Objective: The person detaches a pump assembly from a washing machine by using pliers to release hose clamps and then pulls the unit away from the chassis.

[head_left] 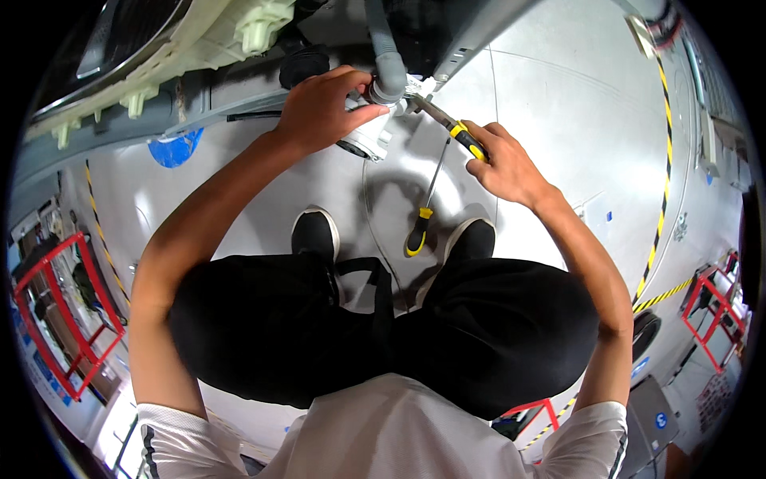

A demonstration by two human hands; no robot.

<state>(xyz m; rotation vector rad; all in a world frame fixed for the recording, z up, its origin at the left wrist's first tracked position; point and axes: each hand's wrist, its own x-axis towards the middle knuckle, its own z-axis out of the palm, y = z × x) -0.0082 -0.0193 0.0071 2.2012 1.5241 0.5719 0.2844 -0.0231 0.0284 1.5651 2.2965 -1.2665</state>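
My right hand (pixel 507 164) is closed round the yellow-and-black handles of a pair of pliers (pixel 437 114). The jaws of the pliers reach the joint beside a grey ribbed drain hose (pixel 389 76); exactly what they bite on is too small to tell. From the other side, the thumb and fingers of my left hand (pixel 323 110) close round the hose's lower end. Just below that joint is a white plastic pump-like housing (pixel 371 136), partly covered by my left thumb. A screwdriver (pixel 419 231) with a black-and-yellow handle stands or lies between my shoes, its shaft pointing up toward the housing.
Above my hands is the open underside of an appliance, with a cream plastic rim (pixel 191 60) and a grey metal side panel (pixel 491 40). A blue round mark (pixel 175 148) lies on the grey floor. Yellow-and-black tape (pixel 664 160) runs at the right; red frames (pixel 68 311) stand farther off.
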